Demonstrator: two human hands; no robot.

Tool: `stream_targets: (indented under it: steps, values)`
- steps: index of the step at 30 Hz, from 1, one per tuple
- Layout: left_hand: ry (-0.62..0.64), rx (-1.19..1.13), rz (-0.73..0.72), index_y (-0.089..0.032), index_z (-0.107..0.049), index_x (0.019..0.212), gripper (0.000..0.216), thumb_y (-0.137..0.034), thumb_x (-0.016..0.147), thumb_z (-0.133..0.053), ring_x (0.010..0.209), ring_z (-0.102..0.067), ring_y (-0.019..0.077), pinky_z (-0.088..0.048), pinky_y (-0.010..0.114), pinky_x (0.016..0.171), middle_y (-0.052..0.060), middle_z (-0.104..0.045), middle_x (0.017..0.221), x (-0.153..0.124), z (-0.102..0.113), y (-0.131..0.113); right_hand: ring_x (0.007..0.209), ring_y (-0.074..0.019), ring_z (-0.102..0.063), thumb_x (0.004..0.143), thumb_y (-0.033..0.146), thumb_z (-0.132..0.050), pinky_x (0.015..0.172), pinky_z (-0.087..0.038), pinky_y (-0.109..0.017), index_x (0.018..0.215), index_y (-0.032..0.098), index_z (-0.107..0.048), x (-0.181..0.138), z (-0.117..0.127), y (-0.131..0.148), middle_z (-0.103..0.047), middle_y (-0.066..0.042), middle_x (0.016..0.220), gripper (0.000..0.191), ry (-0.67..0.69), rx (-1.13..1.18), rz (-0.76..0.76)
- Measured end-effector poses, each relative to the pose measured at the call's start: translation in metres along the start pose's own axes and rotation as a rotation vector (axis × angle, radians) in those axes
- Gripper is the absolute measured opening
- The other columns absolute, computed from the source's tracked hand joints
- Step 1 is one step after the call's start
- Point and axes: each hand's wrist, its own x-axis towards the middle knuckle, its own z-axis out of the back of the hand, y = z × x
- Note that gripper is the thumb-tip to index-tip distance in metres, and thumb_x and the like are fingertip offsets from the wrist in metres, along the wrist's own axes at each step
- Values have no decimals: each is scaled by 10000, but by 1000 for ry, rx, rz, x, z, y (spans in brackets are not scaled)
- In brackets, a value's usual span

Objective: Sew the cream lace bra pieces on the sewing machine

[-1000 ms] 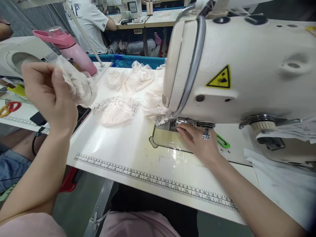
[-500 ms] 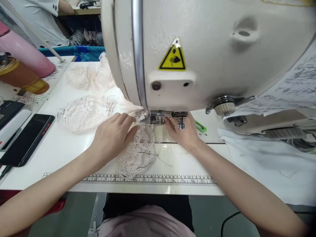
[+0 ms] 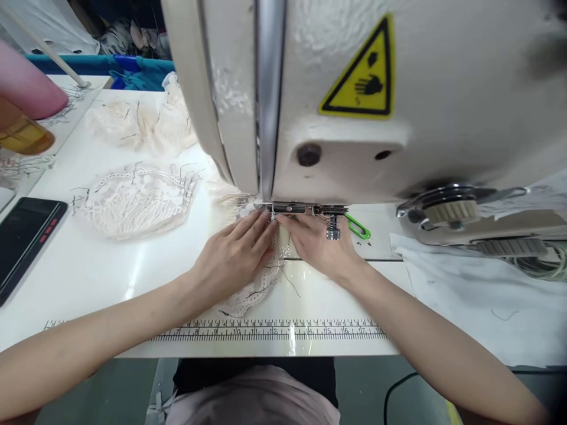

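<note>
A white sewing machine (image 3: 354, 88) fills the upper right of the view. My left hand (image 3: 234, 257) lies flat, fingers stretched out, on a pale lace piece (image 3: 254, 292) spread on the white table (image 3: 101, 271). Its fingertips reach the presser foot (image 3: 286, 208). My right hand (image 3: 316, 242) rests beside it, fingers extended and pressing the lace just below the foot. Part of the lace is hidden under both hands and under the machine head.
A second lace piece (image 3: 135, 200) lies to the left, with more lace pieces (image 3: 137, 121) behind it. A black phone (image 3: 24, 236) sits at the left edge. A printed ruler (image 3: 266, 330) runs along the front edge. White cloth (image 3: 478, 301) lies at right, a green clip (image 3: 358, 227) near the foot.
One second ago my left hand held a lace piece up at the left; it has since laid it on the table and slid it up to the presser foot. The view has moved closer.
</note>
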Motion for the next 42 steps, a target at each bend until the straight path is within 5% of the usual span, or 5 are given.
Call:
stream_targets:
  steps: [9,30,42]
  values:
    - [14,-77,59,-68,-604,1297,374,-266,1010,-468,1256,-576,313,-574,426,973,178,-613,1321,5,-3,4,986,-225,-627,1012,324,-413,943,-429,-400,1114,289,-697,7,-14,-3,-727,-60,1005,304,-4,38,-62]
    - [-46,-31,39,-60,-624,1271,372,-281,1006,-484,1221,-605,302,-576,405,957,174,-631,1302,5,-5,5,971,-249,-616,1000,292,-450,882,-490,-418,1224,289,-649,-3,-2,0,-721,-62,983,299,26,70,-119]
    - [-39,-37,47,-65,-606,1288,383,-295,1006,-485,1167,-636,299,-584,407,899,175,-638,1295,6,-8,7,908,-215,-599,947,175,-507,808,-452,-354,1099,260,-666,-3,-5,-4,-703,-56,921,236,-114,-31,24]
